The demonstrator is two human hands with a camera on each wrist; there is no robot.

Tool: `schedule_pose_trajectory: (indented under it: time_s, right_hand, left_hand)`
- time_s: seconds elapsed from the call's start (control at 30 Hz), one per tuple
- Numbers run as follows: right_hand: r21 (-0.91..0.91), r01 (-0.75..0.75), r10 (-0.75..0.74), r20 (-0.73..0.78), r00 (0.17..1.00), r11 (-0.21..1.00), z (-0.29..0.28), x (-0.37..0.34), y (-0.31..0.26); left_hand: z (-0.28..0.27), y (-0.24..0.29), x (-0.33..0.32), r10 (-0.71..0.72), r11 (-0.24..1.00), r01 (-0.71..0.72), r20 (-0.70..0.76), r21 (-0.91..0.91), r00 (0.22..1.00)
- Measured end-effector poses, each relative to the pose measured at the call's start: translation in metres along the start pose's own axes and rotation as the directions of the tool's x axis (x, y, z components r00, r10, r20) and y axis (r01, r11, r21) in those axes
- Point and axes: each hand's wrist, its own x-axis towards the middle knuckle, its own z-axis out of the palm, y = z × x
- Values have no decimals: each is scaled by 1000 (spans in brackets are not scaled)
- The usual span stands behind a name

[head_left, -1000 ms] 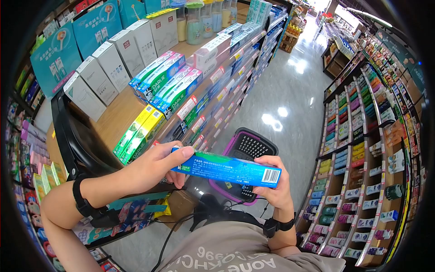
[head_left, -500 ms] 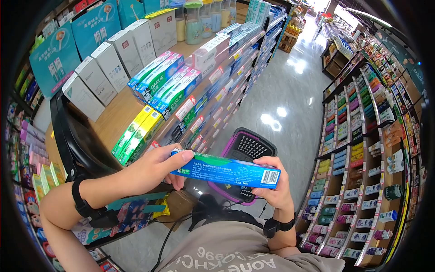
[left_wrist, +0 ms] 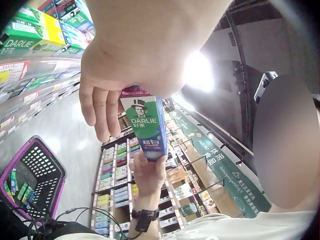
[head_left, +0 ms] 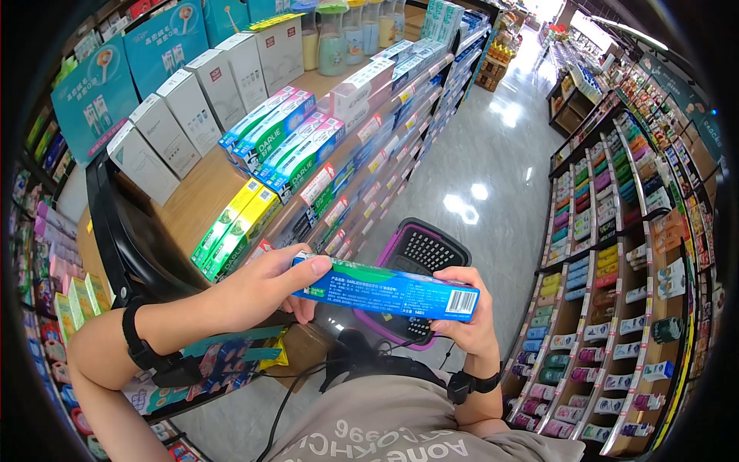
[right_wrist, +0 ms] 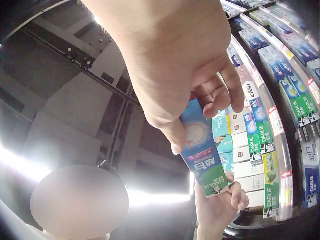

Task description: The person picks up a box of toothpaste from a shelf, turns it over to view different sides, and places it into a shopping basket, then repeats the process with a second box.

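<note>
A blue-and-green Darlie carton is held crosswise, pinched at its nine o'clock end by the left hand and at three by the right hand, presumably so that its printed side is left readable. A basket is seen beyond, toward one o'clock; similar boxes are ranged on the shelf toward eleven, apparently for display.

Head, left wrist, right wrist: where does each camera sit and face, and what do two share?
Head: on the head, facing forward and down at the blue box; left hand, right hand and shirt show.
Left wrist: worn there, looking along the box; both hands show, left nearer.
Right wrist: worn there, looking along the box; both hands show, right nearer.
Shared: head and left wrist both show the basket.
</note>
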Motion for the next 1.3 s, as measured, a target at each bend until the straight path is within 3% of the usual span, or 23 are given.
schedule_pose_trajectory:
  time_s: [1.3]
  right_hand:
    - [3, -18, 18, -19, 1000, 1000, 1, -1, -4]
  left_hand:
    - [2, 0, -1, -15, 1000, 15, -15, -18, 1000]
